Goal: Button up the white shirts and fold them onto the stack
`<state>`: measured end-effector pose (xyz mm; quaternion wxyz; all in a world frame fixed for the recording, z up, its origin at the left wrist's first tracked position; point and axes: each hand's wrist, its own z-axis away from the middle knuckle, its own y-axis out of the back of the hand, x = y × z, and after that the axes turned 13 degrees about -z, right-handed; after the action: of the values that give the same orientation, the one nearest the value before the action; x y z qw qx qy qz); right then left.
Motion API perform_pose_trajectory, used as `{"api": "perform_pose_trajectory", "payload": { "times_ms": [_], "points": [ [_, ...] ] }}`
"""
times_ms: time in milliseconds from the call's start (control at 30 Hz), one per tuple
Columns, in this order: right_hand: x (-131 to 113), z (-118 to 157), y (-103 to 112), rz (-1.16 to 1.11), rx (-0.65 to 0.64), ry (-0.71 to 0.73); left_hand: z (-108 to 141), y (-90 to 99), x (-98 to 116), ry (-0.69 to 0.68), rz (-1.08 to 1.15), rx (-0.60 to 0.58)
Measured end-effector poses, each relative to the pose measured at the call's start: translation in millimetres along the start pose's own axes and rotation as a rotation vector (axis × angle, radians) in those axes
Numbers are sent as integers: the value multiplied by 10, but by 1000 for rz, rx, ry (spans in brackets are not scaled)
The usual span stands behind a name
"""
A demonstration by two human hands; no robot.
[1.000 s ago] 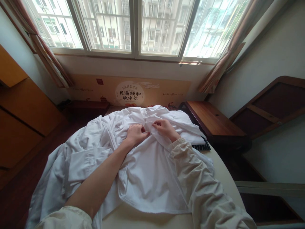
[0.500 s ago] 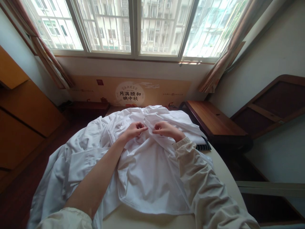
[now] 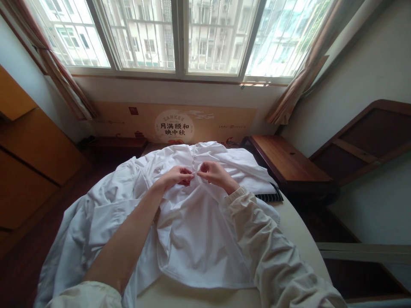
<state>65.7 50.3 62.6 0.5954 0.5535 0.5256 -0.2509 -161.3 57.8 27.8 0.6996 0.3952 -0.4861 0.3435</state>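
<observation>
A white buttoned shirt lies spread and rumpled over a round cream table, its hem toward me. Along its front runs a placket with small buttons. My left hand pinches the left side of this placket. Close beside it, my right hand pinches the right side, fingertips almost touching those of the left. Whether a button is between the fingers is too small to tell. More white cloth with a flat cuff-like piece bunches up to the left.
The cream tabletop shows at the right and front edges. A black striped item sticks out from under the shirt at right. Beyond it stands a brown wooden bench. Wooden cabinets are at left, and a printed yellow panel is below the window.
My right hand has moved left and slightly up, closer to my left hand. My left hand has shifted a little left. The shirt front is drawn slightly left with them.
</observation>
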Motion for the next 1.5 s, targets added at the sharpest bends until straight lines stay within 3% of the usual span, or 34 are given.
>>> {"api": "perform_pose_trajectory", "payload": {
  "times_ms": [233,333,533,800,1167,1300,1500],
  "points": [
    [171,-15,-58,-111,-115,90,8,80,-12,-33,-177,-115],
    [248,-22,-122,-206,-157,165,-15,79,-24,-22,-176,-68],
    [375,-6,-261,-284,9,142,-47,18,-66,-116,-62,29],
    [366,-93,-289,-332,136,34,-194,-150,-191,-245,-118,185],
    [360,-64,-372,-68,248,180,-153,-115,-144,-151,72,93],
    [365,-71,-349,-69,238,174,-147,-86,-157,-180,47,71],
    [288,-50,-283,-100,205,98,-164,-90,-183,-180,9,131]
  ]
}}
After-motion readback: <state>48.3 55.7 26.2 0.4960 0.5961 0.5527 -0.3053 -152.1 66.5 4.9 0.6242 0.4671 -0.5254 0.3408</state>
